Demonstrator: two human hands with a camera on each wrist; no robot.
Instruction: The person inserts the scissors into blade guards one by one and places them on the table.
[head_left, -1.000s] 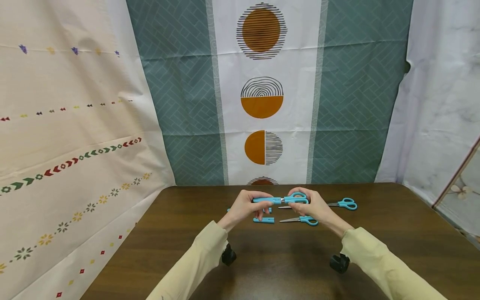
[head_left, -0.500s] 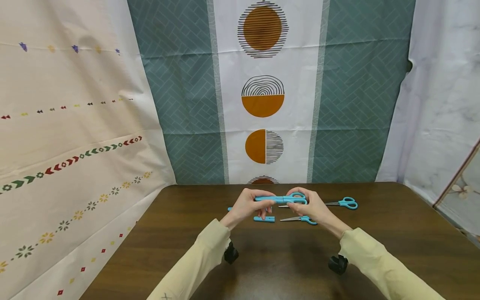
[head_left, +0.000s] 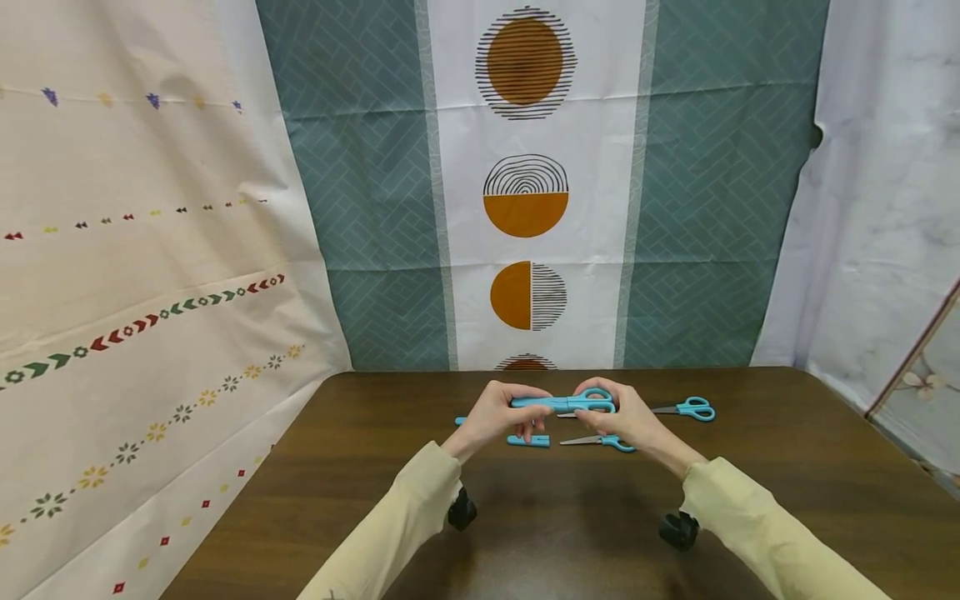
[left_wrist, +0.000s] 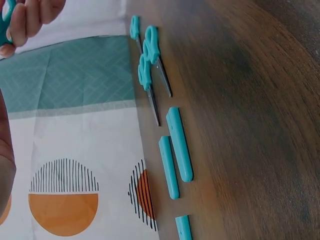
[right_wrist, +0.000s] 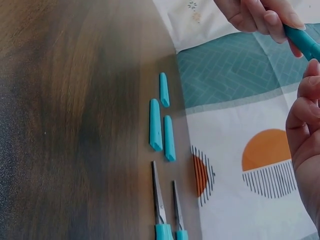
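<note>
Above the table, my left hand [head_left: 489, 417] pinches a light-blue blade cap [head_left: 542, 402] between thumb and fingers. The cap is over the blades of a pair of scissors [head_left: 579, 403] and meets the handle, with no metal showing between them. My right hand [head_left: 630, 417] grips the scissors by their handle loops. In the right wrist view, the left hand's fingers [right_wrist: 272, 20] close around the teal-looking cap [right_wrist: 301, 40]. Below the hands lie uncapped scissors [head_left: 617, 442], with another pair [head_left: 693, 407] farther right and a loose cap [head_left: 528, 441] nearby.
The left wrist view has three uncapped scissors, the nearest one [left_wrist: 151, 45] among them, in a cluster beside loose caps [left_wrist: 179, 145]. Three caps, including one long cap [right_wrist: 155, 125], lie along the brown table [right_wrist: 75, 140]. A patterned cloth [head_left: 525, 317] hangs behind the table.
A second ago a short stretch of metal blade showed between cap and handle. The cap and scissors have come together, hiding the blade. Both hands keep their grip.
</note>
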